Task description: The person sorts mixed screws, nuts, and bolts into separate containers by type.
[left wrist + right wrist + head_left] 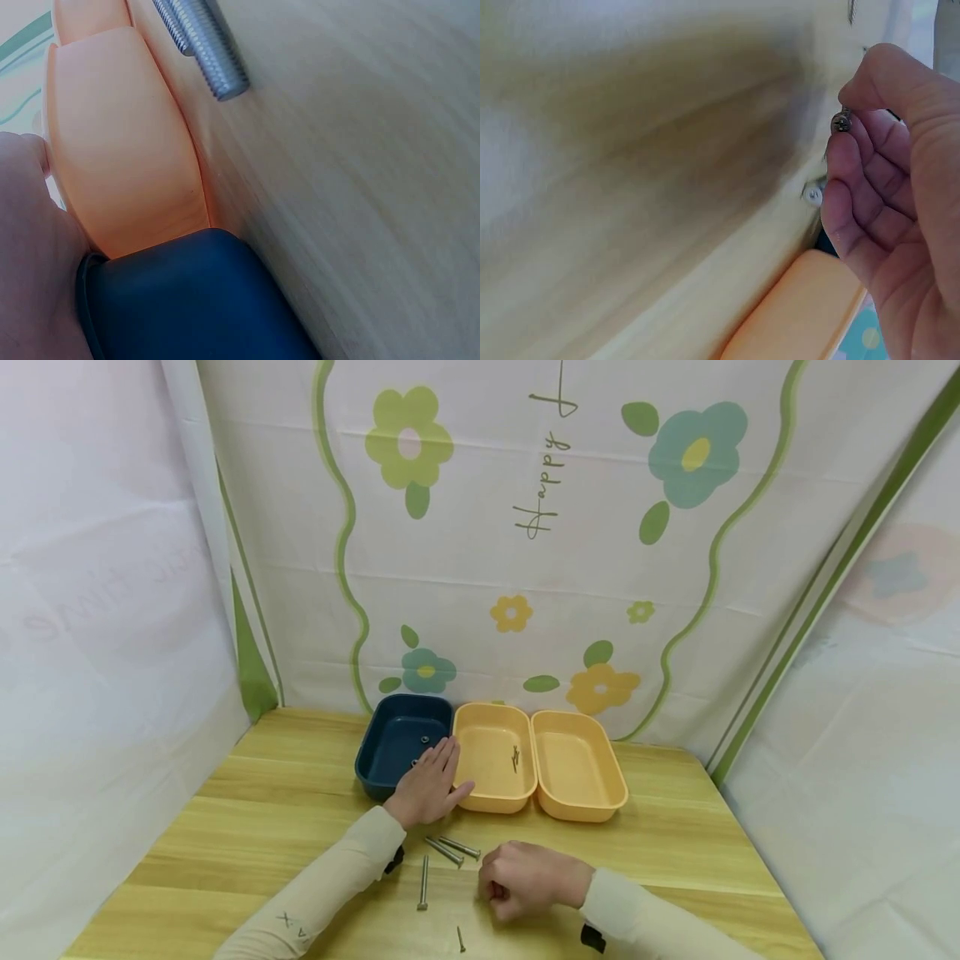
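Note:
My left hand [426, 787] lies over the near right corner of the dark blue bin [369, 772], its fingers straight and thumb spread toward the middle yellow bin [491, 803]. In the left wrist view that hand touches the blue bin's rim. Small nuts [425, 740] lie inside the blue bin, partly hidden by the hand. Low above the table, my right hand [534, 877] pinches a small screw [841, 122] between thumb and index finger, its head showing in the right wrist view. Several small screws [515, 758] are in the middle bin.
Three long bolts lie on the wooden table: a single bolt [423, 883] and a pair beside each other [446, 852]. One small screw [461, 939] lies near the front. A second yellow bin [577, 810] stands at the right, against the middle one. Printed cloth [465, 552] hangs behind.

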`<state>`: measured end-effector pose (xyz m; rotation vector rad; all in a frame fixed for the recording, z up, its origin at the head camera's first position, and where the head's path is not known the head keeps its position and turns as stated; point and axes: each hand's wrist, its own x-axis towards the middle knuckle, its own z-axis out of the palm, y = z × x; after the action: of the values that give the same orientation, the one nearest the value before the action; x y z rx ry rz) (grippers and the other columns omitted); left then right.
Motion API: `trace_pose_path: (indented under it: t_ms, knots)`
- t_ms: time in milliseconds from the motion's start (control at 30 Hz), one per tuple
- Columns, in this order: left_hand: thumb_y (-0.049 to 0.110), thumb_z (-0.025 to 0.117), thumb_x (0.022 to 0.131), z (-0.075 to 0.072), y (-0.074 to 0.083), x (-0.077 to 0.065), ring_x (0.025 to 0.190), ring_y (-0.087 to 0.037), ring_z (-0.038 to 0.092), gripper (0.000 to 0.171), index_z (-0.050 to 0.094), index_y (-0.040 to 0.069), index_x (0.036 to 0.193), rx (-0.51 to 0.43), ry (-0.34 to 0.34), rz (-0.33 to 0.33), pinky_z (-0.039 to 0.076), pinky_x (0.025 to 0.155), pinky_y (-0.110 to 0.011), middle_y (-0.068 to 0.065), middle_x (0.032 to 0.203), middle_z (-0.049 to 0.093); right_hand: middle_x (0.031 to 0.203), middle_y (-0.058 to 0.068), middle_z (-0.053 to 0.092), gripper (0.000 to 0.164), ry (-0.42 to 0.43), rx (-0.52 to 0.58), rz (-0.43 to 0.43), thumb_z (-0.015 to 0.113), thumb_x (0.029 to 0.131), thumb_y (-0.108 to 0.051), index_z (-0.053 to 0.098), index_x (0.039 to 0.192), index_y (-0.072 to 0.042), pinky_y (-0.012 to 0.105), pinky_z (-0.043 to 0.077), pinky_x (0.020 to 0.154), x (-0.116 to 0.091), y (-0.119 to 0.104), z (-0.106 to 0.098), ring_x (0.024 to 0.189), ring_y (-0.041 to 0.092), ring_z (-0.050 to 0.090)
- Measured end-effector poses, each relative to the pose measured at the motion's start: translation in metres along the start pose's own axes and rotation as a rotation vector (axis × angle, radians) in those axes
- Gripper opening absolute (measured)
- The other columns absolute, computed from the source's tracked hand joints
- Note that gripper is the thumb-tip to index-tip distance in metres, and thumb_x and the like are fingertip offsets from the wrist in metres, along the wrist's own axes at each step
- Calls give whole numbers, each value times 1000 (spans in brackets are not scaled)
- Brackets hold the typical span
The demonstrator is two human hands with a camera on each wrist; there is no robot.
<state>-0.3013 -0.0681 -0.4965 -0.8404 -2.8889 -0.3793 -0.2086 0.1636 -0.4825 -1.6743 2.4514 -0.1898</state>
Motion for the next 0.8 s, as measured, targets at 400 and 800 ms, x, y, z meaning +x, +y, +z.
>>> trace_pose_path:
  t_ms: [400,800]
  knots:
    - [53,40,112,-3,2,1,163,-37,24,81,26,-7,164,19,-24,-15,25,133,-50,-22,174,25,73,-12,59,10,91,80,77,71,77,-7,69,77,-17,1,36,57,-10,20,-26,64,-11,43]
    - [54,38,112,-2,1,1,163,-37,24,80,27,-6,164,28,-26,-12,25,133,-50,-22,174,25,74,-9,63,16,153,-27,74,74,83,-3,68,78,-17,4,38,58,-13,32,-60,65,-9,42]
